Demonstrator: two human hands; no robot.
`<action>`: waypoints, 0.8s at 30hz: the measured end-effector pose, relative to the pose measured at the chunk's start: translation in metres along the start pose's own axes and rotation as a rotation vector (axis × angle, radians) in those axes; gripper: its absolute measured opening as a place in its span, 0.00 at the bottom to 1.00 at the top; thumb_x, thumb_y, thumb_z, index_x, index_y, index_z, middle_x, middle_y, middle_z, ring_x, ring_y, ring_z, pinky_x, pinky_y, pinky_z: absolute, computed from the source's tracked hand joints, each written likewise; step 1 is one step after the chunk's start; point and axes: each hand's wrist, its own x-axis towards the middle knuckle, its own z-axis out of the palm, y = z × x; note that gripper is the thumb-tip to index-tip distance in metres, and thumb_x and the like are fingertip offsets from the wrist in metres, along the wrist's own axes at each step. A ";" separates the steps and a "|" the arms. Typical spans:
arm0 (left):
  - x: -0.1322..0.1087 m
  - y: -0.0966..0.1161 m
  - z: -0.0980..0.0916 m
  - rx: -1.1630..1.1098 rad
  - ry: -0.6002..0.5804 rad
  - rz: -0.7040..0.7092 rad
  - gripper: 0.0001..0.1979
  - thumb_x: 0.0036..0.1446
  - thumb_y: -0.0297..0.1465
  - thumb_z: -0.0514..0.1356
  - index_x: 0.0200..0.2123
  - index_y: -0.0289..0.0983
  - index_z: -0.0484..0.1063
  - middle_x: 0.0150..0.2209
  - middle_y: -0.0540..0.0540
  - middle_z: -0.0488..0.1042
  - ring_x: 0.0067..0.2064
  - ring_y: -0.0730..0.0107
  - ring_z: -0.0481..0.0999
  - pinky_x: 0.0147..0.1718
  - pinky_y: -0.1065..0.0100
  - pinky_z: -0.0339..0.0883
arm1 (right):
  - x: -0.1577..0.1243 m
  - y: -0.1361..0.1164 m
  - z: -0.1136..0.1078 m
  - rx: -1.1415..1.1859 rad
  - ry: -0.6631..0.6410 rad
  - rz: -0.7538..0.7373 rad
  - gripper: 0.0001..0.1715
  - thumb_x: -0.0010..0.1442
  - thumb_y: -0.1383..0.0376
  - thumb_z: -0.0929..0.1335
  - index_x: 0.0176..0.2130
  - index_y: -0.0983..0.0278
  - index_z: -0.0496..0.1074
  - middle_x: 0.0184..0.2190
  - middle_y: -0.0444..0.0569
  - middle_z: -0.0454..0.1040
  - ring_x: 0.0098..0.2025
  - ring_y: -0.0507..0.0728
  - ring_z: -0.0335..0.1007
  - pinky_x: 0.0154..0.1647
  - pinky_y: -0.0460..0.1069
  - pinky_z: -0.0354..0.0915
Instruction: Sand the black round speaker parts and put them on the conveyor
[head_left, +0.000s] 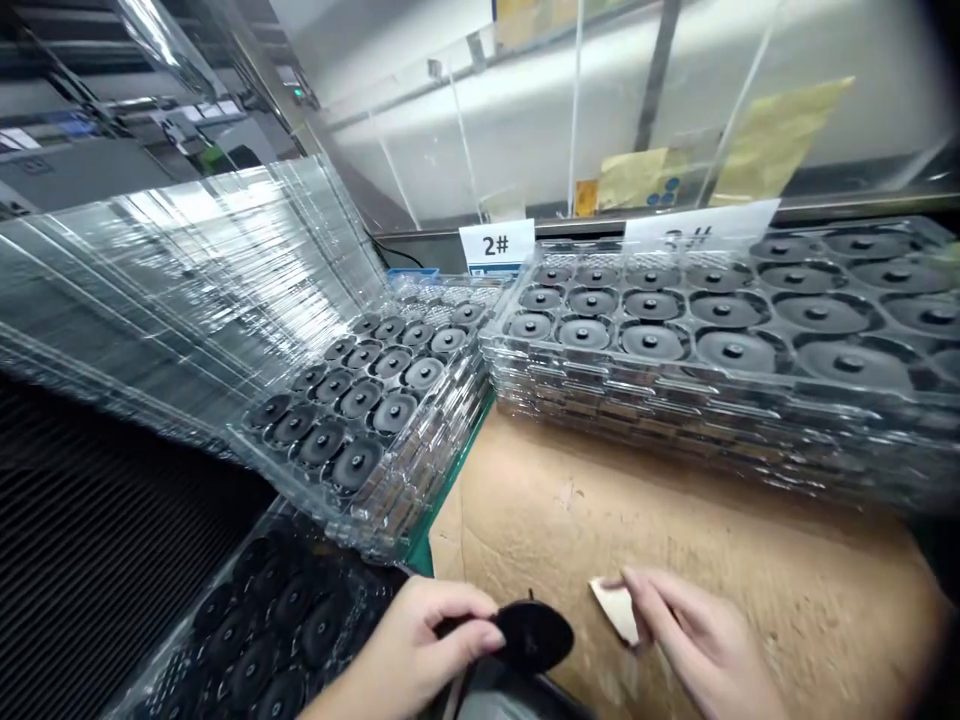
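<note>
Pinched at its left edge by my left hand (431, 645), a round black disc (536, 637) with a thin pin on top is held tilted near the bottom centre. To its right, my right hand (694, 635) grips a small white piece (617, 608) with a dark lower edge between thumb and fingers. The disc and the white piece are apart. Both hands are over the brown board.
Stacked clear trays of black discs stand at the left (360, 398) and back right (652, 340). Another disc tray (247, 640) lies lower left. Upright clear trays (187, 270) lean at the left. Brown board (525, 490) covers the surface. Signs include "2#" (496, 245).
</note>
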 end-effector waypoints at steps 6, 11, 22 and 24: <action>0.010 0.059 -0.077 0.486 0.005 0.109 0.10 0.57 0.32 0.56 0.38 0.43 0.77 0.39 0.51 0.79 0.41 0.69 0.77 0.42 0.72 0.67 | 0.086 0.052 0.029 -0.085 -0.012 -0.045 0.25 0.63 0.54 0.57 0.33 0.63 0.76 0.30 0.50 0.78 0.32 0.58 0.74 0.35 0.49 0.68; 0.068 0.101 -0.144 1.089 0.350 0.160 0.13 0.53 0.43 0.57 0.36 0.44 0.77 0.39 0.53 0.79 0.41 0.68 0.77 0.44 0.70 0.67 | 0.085 0.072 0.048 -0.102 -0.111 -0.107 0.17 0.62 0.59 0.60 0.36 0.60 0.76 0.35 0.48 0.78 0.38 0.61 0.73 0.42 0.55 0.65; 0.276 0.092 -0.220 1.353 0.645 -0.024 0.14 0.58 0.37 0.55 0.42 0.33 0.69 0.42 0.45 0.73 0.41 0.63 0.74 0.40 0.57 0.69 | 0.086 0.069 0.040 -0.117 -0.195 -0.064 0.15 0.63 0.65 0.59 0.37 0.57 0.74 0.34 0.44 0.76 0.38 0.56 0.70 0.41 0.50 0.62; 0.269 0.077 -0.218 1.402 0.676 0.034 0.15 0.58 0.36 0.56 0.46 0.35 0.67 0.49 0.42 0.69 0.49 0.59 0.70 0.47 0.50 0.65 | 0.086 0.067 0.040 -0.126 -0.196 -0.056 0.14 0.62 0.66 0.60 0.37 0.57 0.74 0.34 0.44 0.76 0.38 0.56 0.70 0.41 0.50 0.61</action>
